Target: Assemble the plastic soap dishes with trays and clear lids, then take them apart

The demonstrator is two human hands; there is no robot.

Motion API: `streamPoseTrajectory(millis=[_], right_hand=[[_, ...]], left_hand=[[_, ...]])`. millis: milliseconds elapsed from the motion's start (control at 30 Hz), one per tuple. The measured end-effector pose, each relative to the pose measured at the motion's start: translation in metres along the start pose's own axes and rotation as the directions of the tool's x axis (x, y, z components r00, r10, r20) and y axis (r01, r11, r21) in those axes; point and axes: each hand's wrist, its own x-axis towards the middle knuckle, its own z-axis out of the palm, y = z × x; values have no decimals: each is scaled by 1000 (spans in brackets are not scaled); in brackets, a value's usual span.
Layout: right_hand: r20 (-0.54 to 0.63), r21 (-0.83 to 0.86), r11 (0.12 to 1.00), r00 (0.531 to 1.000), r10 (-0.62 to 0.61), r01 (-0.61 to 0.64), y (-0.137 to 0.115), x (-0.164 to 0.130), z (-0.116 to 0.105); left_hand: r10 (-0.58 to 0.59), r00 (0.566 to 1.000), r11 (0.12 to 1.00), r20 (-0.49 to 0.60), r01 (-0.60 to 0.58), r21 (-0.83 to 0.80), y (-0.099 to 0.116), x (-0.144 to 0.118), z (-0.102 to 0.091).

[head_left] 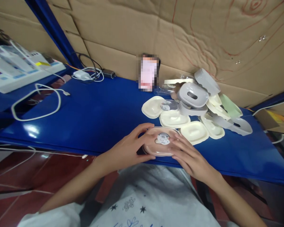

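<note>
Near the front edge of the blue table, a pink rounded box (153,149) with a clear cover and a round printed label (163,138) sits between my two hands. My left hand (132,143) grips its left end, fingers along the far side and thumb along the near side. Across its right end lie the fingers of my right hand (189,153), closed on the edge and partly over the top. Just beyond are cream rounded trays (194,132). A grey rounded piece with an oval slot (194,94) rests on the pile behind them.
A phone (148,72) leans against the cardboard wall (118,34). More grey pieces (242,126) and a pale green one (230,105) lie at the right. On the left are a white cable (38,118), a charger (81,74) and a power strip (26,77).
</note>
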Motion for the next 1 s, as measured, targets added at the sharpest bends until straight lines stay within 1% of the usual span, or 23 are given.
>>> streamPoseTrajectory(millis=[100, 300, 467, 567, 633, 700, 767, 833, 900, 967, 1000], right_hand=[[15, -12, 1000, 1000, 10, -10, -3, 4, 1], [26, -92, 996, 999, 20, -17, -7, 13, 8], [38, -142, 990, 999, 9, -3, -7, 15, 9], [60, -162, 987, 998, 28, -18, -11, 15, 11], [75, -176, 984, 996, 50, -36, -15, 15, 12], [91, -188, 981, 994, 56, -39, -16, 14, 12], [106, -205, 978, 992, 72, -50, -11, 8, 7], [89, -258, 957, 983, 161, -134, 0, -2, -2], [17, -346, 900, 957, 289, -266, 11, -16, -13], [-51, -413, 835, 925, 377, -363, 16, -29, -20], [-63, -424, 820, 916, 397, -385, 14, -32, -22]], left_hand=[[-13, 1000, 1000, 15, 13, 9, 1, 1, 0], [-57, 998, 998, -24, 57, 3, -2, 0, -3], [-64, 997, 996, -33, 61, -71, -6, 0, -4], [-79, 996, 993, -28, 76, -91, -3, 1, -2], [-100, 995, 993, -5, 100, -64, 0, 1, -4], [-146, 989, 989, 20, 147, -12, 2, -3, -10], [-215, 976, 975, 11, 214, 63, -1, -10, -22], [-278, 959, 948, -60, 284, 146, -10, -21, -38], [-317, 934, 910, -165, 348, 226, -24, -30, -55], [-310, 916, 876, -252, 379, 298, -36, -36, -69], [-283, 917, 866, -283, 371, 336, -40, -35, -73]])
